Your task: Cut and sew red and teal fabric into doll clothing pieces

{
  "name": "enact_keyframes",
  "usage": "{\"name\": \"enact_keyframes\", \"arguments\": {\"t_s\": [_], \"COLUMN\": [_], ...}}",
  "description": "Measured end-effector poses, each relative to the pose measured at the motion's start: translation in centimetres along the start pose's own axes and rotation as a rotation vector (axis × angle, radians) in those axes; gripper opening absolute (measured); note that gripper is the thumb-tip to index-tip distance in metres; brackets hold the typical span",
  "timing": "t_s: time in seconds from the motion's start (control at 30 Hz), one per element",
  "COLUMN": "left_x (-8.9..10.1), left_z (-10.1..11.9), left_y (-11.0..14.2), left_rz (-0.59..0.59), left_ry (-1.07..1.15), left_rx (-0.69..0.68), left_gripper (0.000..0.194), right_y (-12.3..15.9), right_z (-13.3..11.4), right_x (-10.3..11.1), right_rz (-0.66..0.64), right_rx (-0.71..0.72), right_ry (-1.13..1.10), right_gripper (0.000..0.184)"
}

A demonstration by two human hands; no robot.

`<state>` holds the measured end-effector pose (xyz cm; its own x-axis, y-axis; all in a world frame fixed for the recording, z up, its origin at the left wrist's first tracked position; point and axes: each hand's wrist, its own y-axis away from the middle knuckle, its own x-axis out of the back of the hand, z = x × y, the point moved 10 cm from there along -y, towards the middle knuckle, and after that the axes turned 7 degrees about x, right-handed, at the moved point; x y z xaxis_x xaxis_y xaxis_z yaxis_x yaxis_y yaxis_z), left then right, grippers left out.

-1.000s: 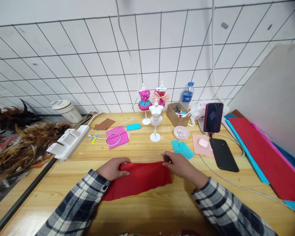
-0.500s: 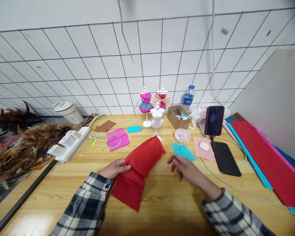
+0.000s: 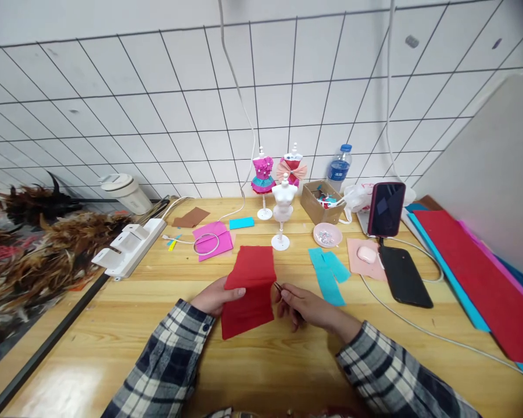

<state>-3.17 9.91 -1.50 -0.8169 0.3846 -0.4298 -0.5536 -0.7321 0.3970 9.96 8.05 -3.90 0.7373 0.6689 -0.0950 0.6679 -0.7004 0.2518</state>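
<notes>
A folded piece of red cloth (image 3: 250,273) hangs from my left hand (image 3: 220,296), whose thumb presses on its front with the fingers behind. At the cloth's right edge is my right hand (image 3: 300,305), closed around small dark scissors (image 3: 278,286). Only their pointed tips show clearly, close to the fold; the rest is mostly covered by the fingers. Just beyond the cloth stands a bare white mini dress form (image 3: 283,200). Behind it are two more dress forms, one in a pink and blue dress (image 3: 263,174), the other wearing a peach bow (image 3: 292,170).
Turquoise cloth pieces (image 3: 325,273), a pink dish (image 3: 328,235) of small beads and a cardboard box (image 3: 320,203) lie to the right, near a phone (image 3: 387,209) and a black power bank (image 3: 405,276). Leftward are magenta cloth (image 3: 213,241), a power strip (image 3: 131,249) and feathers (image 3: 65,249).
My right hand has moved left to the red cloth's edge. The cloth has turned more upright and no longer hides the white form's base. Turquoise pieces show more fully.
</notes>
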Motion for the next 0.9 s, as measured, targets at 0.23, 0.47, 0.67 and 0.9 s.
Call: {"name": "enact_keyframes", "arguments": {"t_s": [0.23,0.47,0.67,0.9], "left_x": [1.6,2.7,2.6,2.3], "left_z": [-0.3,-0.8,-0.9,-1.1], "left_y": [-0.8,-0.9,-0.5,-0.3], "left_rz": [0.195,0.261,0.243,0.221], "left_ry": [-0.121,-0.229,-0.278,-0.249], "left_rx": [-0.021,-0.068,-0.054,-0.027], "left_gripper": [0.044,0.045,0.054,0.051], "right_y": [1.0,1.6,1.6,0.6], "right_z": [-1.5,-2.1,-2.9,-3.6], "right_x": [4.6,5.5,5.2,6.3], "right_rz": [0.192,0.276,0.329,0.316], "right_rx": [0.072,0.02,-0.046,-0.054], "right_ry": [0.392,0.898,1.085,1.092], "right_gripper": [0.058,0.049,0.052,0.053]}}
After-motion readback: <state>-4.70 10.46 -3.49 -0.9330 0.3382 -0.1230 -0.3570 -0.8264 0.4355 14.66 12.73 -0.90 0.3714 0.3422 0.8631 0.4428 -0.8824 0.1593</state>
